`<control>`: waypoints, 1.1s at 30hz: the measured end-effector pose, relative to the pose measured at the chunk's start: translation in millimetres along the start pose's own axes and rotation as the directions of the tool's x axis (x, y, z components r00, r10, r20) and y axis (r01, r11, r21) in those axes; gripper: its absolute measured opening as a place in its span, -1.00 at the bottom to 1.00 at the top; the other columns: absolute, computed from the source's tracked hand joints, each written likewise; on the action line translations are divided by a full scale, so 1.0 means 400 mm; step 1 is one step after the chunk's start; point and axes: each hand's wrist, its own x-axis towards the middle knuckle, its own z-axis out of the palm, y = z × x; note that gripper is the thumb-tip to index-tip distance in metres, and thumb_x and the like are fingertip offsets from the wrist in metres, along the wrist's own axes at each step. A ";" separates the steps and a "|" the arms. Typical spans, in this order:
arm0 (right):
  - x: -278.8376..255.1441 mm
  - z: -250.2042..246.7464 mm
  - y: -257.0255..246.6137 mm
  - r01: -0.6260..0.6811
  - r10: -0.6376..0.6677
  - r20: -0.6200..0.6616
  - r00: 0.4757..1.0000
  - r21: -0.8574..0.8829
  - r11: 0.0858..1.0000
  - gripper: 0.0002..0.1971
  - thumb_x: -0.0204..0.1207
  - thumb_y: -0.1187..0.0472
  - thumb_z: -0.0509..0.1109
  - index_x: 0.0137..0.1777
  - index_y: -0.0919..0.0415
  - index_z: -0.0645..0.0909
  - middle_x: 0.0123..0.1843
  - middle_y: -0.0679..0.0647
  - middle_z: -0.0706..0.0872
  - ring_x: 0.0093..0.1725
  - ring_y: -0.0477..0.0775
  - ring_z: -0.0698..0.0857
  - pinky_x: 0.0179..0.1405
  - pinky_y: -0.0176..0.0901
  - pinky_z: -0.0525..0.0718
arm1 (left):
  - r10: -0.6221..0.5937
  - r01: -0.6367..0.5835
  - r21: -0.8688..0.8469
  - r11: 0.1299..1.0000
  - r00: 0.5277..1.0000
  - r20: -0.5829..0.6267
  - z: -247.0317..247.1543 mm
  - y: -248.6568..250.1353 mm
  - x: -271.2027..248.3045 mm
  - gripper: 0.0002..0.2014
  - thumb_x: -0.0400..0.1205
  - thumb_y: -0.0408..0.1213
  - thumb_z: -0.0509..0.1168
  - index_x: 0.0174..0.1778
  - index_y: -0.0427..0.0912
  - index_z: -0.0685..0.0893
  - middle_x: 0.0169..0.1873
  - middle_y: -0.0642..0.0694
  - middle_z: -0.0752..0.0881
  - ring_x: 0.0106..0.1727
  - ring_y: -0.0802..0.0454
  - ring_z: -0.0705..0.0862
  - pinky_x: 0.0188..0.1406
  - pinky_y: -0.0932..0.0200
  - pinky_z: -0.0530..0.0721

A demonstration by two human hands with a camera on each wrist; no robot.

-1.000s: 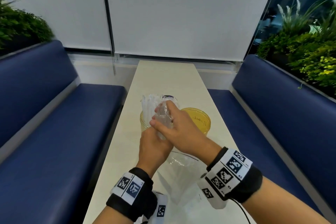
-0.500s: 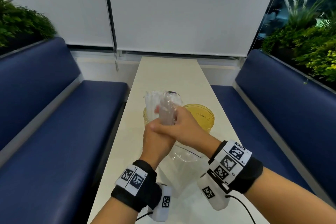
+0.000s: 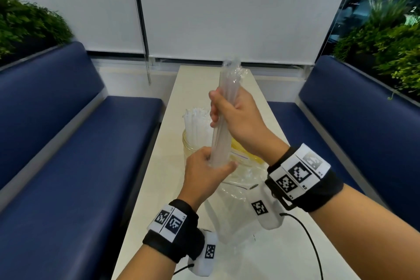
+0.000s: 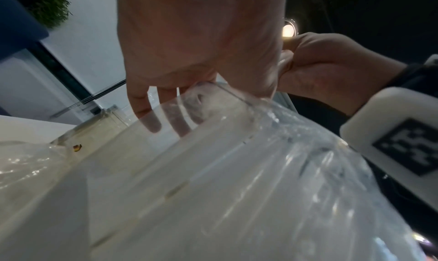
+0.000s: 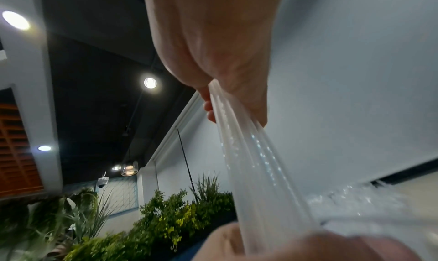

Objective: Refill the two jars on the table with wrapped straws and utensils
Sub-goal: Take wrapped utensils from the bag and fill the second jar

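Head view: two hands draw a bundle of wrapped straws up out of a clear plastic bag, above two jars.

The right hand [image 3: 236, 118] is wrapped round the middle of the bundle of wrapped straws [image 3: 225, 116], a slim, near-upright sheaf of translucent white tubes in glossy, crinkled film, its top frayed into loose wrapper ends. The left hand [image 3: 204, 170] clenches the neck of the clear plastic bag [image 3: 229, 211] round the bundle's foot; the bag's soft, shiny body sags onto the pale, smooth table [image 3: 145, 188]. Just behind the hands stand two round glass jars, side by side: the left jar [image 3: 188, 145] is packed with upright wrapped straws, while the yellowish right jar [image 3: 247, 157] is mostly hidden. How many straws the bundle holds cannot be counted. Padded navy benches [image 3: 68, 143] flank the table.
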 end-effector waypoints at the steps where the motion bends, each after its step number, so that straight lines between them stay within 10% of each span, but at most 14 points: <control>1: 0.009 -0.002 -0.006 0.002 -0.002 -0.017 1.000 0.013 1.000 -0.88 0.74 0.20 0.29 0.03 0.27 0.53 -0.32 0.08 0.61 -0.33 0.08 0.61 -0.24 0.14 0.73 | 0.004 -0.004 0.002 1.000 1.000 0.005 0.000 0.001 0.000 -0.64 0.35 0.02 0.65 -0.15 -0.13 0.74 -0.25 -0.06 0.76 -0.21 -0.02 0.74 -0.22 0.10 0.68; 5: 0.036 -0.020 -0.040 0.027 -0.023 -0.056 0.998 0.073 0.997 -0.87 0.74 0.20 0.29 -0.03 0.22 0.52 -0.36 0.02 0.59 -0.35 0.06 0.59 -0.28 0.08 0.69 | -0.026 0.027 -0.010 1.000 0.999 0.031 -0.001 -0.011 -0.002 -0.58 0.31 0.04 0.69 -0.11 -0.12 0.75 -0.20 -0.07 0.80 -0.11 -0.04 0.78 -0.06 -0.03 0.77; 10: 0.076 -0.078 -0.122 0.130 -0.111 -0.125 0.986 0.153 0.980 -0.87 0.75 0.20 0.27 0.02 0.26 0.53 -0.35 0.00 0.60 -0.37 0.00 0.59 -0.31 0.03 0.69 | -0.013 0.013 -0.055 0.998 1.000 0.004 -0.004 -0.023 0.004 -0.78 0.43 -0.21 0.67 -0.11 -0.12 0.80 -0.13 0.08 0.81 -0.03 0.12 0.77 -0.12 0.48 0.67; 17: 0.141 -0.214 -0.149 0.273 -0.226 -0.295 0.928 0.130 0.953 -0.83 0.73 0.18 0.30 0.09 0.31 0.48 -0.33 0.02 0.59 -0.37 0.00 0.58 -0.33 0.02 0.65 | 0.044 -0.043 0.069 0.997 0.999 -0.010 -0.037 -0.030 0.015 -0.82 0.45 -0.32 0.63 -0.09 -0.11 0.82 -0.12 0.08 0.81 -0.11 0.29 0.72 -0.14 0.55 0.63; 27: 0.184 -0.227 0.256 -0.056 0.037 -0.099 0.994 -0.191 0.980 -0.80 0.75 0.09 0.27 0.10 0.25 0.54 -0.24 0.05 0.68 -0.33 -0.17 0.68 -0.21 -0.27 0.70 | 0.052 -0.056 0.237 0.970 0.998 0.024 -0.095 -0.029 0.019 -0.81 0.47 -0.31 0.61 -0.14 0.06 0.80 -0.11 0.13 0.81 -0.14 0.30 0.75 -0.16 0.45 0.64; 33: 0.148 -0.214 0.409 -0.250 0.234 -0.102 0.967 -0.197 0.948 -0.49 0.55 -0.25 0.41 0.20 0.20 0.70 0.12 -0.04 0.79 0.13 -0.09 0.75 -0.01 -0.21 0.61 | 0.050 -0.052 0.288 0.956 0.999 0.016 -0.111 -0.019 0.015 -0.81 0.47 -0.29 0.62 -0.18 0.10 0.79 -0.11 0.16 0.79 -0.16 0.30 0.76 -0.11 0.31 0.69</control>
